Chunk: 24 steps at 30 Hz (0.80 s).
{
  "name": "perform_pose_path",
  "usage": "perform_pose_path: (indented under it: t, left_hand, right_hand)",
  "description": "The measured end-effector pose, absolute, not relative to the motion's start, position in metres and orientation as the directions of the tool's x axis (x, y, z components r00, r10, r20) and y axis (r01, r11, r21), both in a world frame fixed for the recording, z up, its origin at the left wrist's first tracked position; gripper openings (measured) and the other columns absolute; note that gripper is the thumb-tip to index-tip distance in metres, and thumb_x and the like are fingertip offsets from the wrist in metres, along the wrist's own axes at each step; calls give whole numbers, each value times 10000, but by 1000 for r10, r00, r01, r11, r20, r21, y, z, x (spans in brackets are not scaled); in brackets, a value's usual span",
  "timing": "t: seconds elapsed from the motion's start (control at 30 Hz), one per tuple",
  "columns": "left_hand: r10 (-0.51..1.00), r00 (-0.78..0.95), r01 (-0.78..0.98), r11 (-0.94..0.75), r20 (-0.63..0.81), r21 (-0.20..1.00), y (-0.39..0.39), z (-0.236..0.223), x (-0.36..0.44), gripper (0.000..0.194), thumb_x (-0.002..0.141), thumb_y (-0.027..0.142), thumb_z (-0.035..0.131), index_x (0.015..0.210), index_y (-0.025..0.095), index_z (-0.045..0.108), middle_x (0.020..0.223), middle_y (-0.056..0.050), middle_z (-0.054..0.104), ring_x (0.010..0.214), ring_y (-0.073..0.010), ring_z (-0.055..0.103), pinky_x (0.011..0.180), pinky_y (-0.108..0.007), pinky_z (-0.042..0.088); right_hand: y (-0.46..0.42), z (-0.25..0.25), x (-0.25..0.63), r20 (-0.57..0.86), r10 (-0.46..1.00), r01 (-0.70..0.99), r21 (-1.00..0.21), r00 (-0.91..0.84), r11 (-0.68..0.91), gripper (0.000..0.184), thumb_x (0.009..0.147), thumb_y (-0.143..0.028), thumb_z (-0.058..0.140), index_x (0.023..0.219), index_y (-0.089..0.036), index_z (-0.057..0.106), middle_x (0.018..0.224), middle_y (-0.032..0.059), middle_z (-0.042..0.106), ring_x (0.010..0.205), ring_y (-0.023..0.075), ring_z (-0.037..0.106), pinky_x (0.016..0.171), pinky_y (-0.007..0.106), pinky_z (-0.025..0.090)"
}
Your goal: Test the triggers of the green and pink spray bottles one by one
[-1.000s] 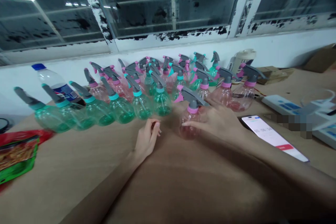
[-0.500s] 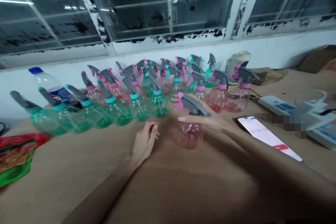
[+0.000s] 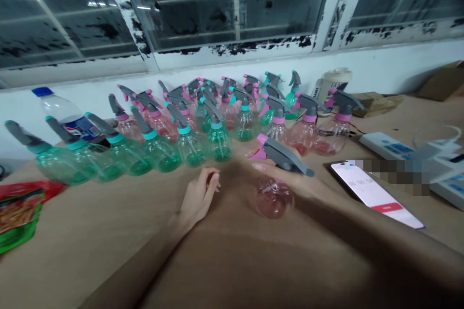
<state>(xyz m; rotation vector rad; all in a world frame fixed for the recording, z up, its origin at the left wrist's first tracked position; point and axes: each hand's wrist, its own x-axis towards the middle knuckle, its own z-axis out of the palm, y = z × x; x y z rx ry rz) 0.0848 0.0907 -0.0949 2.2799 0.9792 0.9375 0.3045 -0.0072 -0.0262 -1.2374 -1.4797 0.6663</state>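
Observation:
In my right hand is a pink spray bottle with a grey and pink trigger head, held around the neck just under the head. Its nozzle points left, and the clear pink body hangs below my fingers, close to the table. My left hand rests on the table to the left of it, fingers curled in with nothing visible in them. Just beyond my left hand stands a green spray bottle, the right end of a front row of green ones. A pink spray bottle stands beyond my right hand.
More green and pink spray bottles crowd towards the wall. A cola bottle stands at the back left, near a red and green snack bag. To the right lie a phone and a white power strip. A cup stands behind.
My right hand has shifted a little to the right and nearer to me with the pink spray bottle, whose head now tilts more. My left hand has stayed where it was.

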Motion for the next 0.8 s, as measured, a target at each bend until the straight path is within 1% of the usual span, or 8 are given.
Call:
perform_pose_path:
  t: [0.07, 0.17, 0.27, 0.4, 0.5, 0.57, 0.67, 0.8]
  left_hand:
    - [766, 507, 435, -624, 396, 649, 90, -94, 85, 222, 942, 366, 352, 982, 206, 499, 700, 7, 612, 589, -133, 620, 566, -241, 485]
    - [770, 505, 444, -618, 389, 648, 89, -93, 86, 228, 943, 370, 346, 979, 206, 500, 698, 8, 612, 595, -135, 624, 571, -243, 486]
    - [772, 509, 454, -616, 380, 644, 89, -93, 86, 230, 942, 373, 344, 975, 206, 499, 698, 7, 613, 593, -136, 625, 574, -246, 485]
    - [775, 513, 469, -613, 369, 636, 89, -93, 86, 239, 941, 377, 336, 976, 206, 500, 689, 10, 616, 587, -137, 622, 582, -248, 482]
    - [785, 521, 494, -598, 337, 631, 88, -91, 86, 252, 941, 384, 327, 988, 203, 495, 697, 9, 619, 609, -139, 627, 602, -251, 488]
    - [788, 527, 509, -593, 319, 624, 87, -90, 86, 257, 940, 386, 326, 995, 199, 494, 705, 6, 625, 622, -140, 631, 611, -253, 491]
    - [789, 528, 519, -592, 314, 617, 86, -88, 87, 256, 940, 382, 328, 1001, 197, 494, 713, 3, 632, 630, -142, 632, 606, -254, 490]
    - [789, 532, 525, -592, 308, 611, 86, -86, 88, 249, 941, 376, 325, 1000, 199, 489, 715, 6, 630, 637, -142, 631, 604, -253, 485]
  right_hand:
    - [-11, -22, 305, 372, 925, 413, -856, 74, 311, 214, 794, -446, 588, 853, -242, 563, 815, -5, 611, 790, 167, 591, 746, 327, 466]
    - [-13, -16, 305, 401, 914, 483, -815, 68, 321, 235, 783, -435, 595, 710, -229, 507, 630, -49, 475, 590, 118, 483, 600, 285, 423]
    - [-13, -13, 304, 389, 917, 510, -807, 83, 296, 293, 800, -425, 571, 634, -229, 430, 570, -61, 397, 521, 104, 413, 533, 271, 385]
    - [-11, -17, 306, 402, 914, 489, -810, 61, 324, 256, 819, -428, 552, 684, -231, 460, 596, -50, 427, 542, 111, 434, 546, 273, 399]
    - [-9, -20, 309, 427, 904, 453, -809, 16, 375, 188, 822, -411, 552, 786, -227, 528, 731, -13, 549, 657, 139, 533, 661, 305, 449]
    - [-8, -21, 310, 451, 892, 443, -805, 24, 395, 142, 814, -375, 563, 833, -234, 550, 828, 13, 607, 753, 167, 580, 732, 329, 462]
    - [-10, -22, 309, 436, 897, 448, -818, 72, 361, 111, 790, -348, 582, 836, -252, 551, 793, 9, 611, 740, 180, 591, 702, 332, 478]
    - [-10, -26, 308, 401, 909, 441, -840, 114, 316, 138, 778, -331, 577, 899, -266, 563, 723, -8, 580, 676, 175, 568, 638, 322, 475]
